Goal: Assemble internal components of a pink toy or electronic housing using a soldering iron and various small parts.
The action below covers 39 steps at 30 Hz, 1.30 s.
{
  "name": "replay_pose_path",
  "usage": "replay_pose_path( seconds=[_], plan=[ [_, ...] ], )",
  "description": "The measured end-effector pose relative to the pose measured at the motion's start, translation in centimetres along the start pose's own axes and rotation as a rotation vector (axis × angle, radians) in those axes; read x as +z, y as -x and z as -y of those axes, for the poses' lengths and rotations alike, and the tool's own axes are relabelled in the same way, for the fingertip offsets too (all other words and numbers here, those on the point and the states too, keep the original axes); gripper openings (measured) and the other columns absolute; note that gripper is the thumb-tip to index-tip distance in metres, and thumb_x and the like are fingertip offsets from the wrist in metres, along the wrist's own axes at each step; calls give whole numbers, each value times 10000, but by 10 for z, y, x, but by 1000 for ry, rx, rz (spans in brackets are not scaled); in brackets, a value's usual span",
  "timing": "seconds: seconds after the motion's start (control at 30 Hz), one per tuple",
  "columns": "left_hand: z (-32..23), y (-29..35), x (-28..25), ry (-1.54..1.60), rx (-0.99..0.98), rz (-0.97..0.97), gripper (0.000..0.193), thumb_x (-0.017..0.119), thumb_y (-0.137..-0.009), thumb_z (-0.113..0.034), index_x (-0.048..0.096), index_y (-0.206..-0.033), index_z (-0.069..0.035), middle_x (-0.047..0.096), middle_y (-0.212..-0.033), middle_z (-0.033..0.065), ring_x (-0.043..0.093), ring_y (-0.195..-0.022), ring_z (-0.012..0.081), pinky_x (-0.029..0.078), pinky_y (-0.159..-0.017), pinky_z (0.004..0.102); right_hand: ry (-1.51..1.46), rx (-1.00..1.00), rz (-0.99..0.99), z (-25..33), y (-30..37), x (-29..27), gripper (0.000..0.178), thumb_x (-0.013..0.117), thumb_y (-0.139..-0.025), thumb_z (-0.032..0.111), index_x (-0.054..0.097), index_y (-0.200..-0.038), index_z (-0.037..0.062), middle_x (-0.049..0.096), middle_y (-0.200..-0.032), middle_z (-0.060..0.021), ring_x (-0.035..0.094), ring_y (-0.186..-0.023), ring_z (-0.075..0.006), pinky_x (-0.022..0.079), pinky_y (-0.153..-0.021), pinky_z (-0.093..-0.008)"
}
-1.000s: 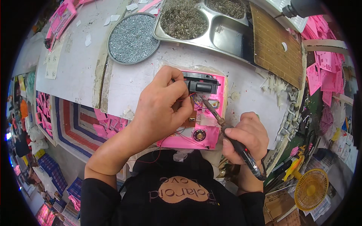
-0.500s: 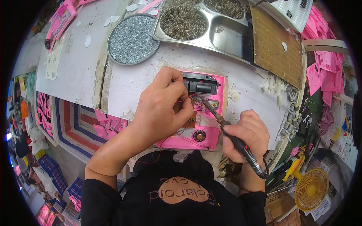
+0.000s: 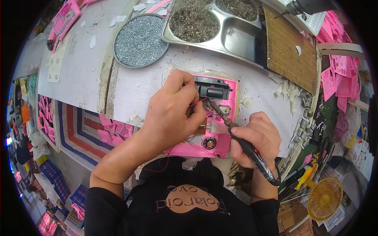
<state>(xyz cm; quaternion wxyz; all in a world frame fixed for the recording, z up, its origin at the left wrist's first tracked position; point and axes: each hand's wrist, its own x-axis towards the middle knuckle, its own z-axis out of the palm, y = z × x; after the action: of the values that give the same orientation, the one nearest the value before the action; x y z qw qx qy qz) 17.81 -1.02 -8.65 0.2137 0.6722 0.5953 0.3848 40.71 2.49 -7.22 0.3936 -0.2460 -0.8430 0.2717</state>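
Note:
A pink plastic housing (image 3: 185,150) lies in front of me at the near edge of the table, its inside facing up. Inside it are a black part (image 3: 214,93), thin wires and a round dark speaker-like piece (image 3: 210,143). My right hand (image 3: 256,137) grips a soldering iron (image 3: 247,148) by its dark handle. The iron's tip points up and left, at the wires just below the black part. My left hand (image 3: 171,108) is closed in a pinch over the housing's left side, with a red wire (image 3: 199,102) running out of its fingers. Those fingers hide part of the housing and a brown board (image 3: 201,129).
Beyond the housing stand a round tray of small silver screws (image 3: 139,41) and a metal compartment tray (image 3: 220,53) with more small metal parts. A brown board (image 3: 289,51) lies right of them, under a hanging power screwdriver (image 3: 309,7). A yellow fan (image 3: 325,198) is at lower right.
The soldering iron's tip has shifted slightly up and left, closer to the wire end by my left fingers. The power screwdriver has come further into view at upper right.

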Motion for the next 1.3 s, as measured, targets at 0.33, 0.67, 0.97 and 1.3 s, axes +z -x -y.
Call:
replay_pose_path(
  seconds=[0.33, 0.67, 0.97, 1.3],
  plan=[
    [0, 0, -1, 15, 14, 14, 124, 712, -720, 46, 616, -782, -3, 570, -966, 125, 608, -741, 244, 501, -616, 334, -10, 9, 25, 0, 3, -1, 380, 756, -658, -29, 693, -1021, 62, 520, -617, -15, 492, -510, -204, 444, -599, -333],
    [-1, 0, 0, 19, -6, 0, 124, 711, -721, 45, 613, -782, -2, 570, -962, 121, 598, -709, 224, 489, -600, 324, 13, 1, 9, -1, 3, -1, 362, 783, -679, -14, 696, -1020, 71, 491, -606, -8, 473, -511, -202, 433, -593, -330],
    [0, 0, 1, 13, 4, -3, 131, 709, -725, 44, 607, -790, -5, 567, -959, 115, 589, -697, 216, 480, -586, 320, 4, 6, -11, 0, 2, 2, 390, 777, -681, -18, 688, -1048, 79, 504, -607, -5, 491, -504, -199, 446, -600, -336],
    [-1, 0, 1, 17, 0, -14, 124, 712, -732, 39, 613, -793, -3, 566, -952, 109, 586, -686, 209, 477, -585, 317, -6, 30, 13, 6, 7, -11, 391, 767, -670, -31, 692, -1043, 61, 505, -604, -12, 465, -502, -201, 444, -597, -343]
  ],
)
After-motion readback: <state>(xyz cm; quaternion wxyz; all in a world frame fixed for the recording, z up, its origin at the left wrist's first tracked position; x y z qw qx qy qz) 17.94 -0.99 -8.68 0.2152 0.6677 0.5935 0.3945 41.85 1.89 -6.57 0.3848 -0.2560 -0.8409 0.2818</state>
